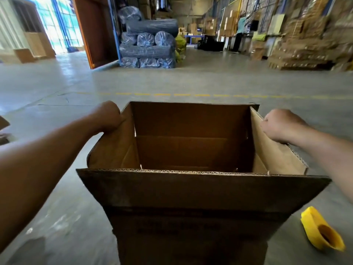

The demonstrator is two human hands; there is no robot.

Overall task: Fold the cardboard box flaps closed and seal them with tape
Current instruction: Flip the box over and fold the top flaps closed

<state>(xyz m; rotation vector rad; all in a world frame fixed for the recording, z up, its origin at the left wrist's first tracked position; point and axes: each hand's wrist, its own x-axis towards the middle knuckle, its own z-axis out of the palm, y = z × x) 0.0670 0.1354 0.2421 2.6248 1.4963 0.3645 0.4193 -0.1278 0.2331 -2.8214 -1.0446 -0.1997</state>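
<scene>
A brown cardboard box point(191, 197) stands open on the concrete floor right in front of me, and its inside looks empty. All flaps stand up. My left hand point(108, 116) is closed on the top edge of the left flap point(112, 150). On the opposite side, my right hand point(280, 125) grips the top edge of the right flap point(273, 150). The near flap point(200, 188) tilts toward me. The far flap point(191, 117) stands upright. A yellow tape roll point(321, 230) lies on the floor to the right of the box.
This is a warehouse with a grey floor point(57, 83) and a dashed yellow line point(181, 95) beyond the box. Wrapped dark bundles point(149, 48) are stacked far ahead. Cardboard stacks point(305, 44) line the right side. An orange door point(95, 31) stands at the back left.
</scene>
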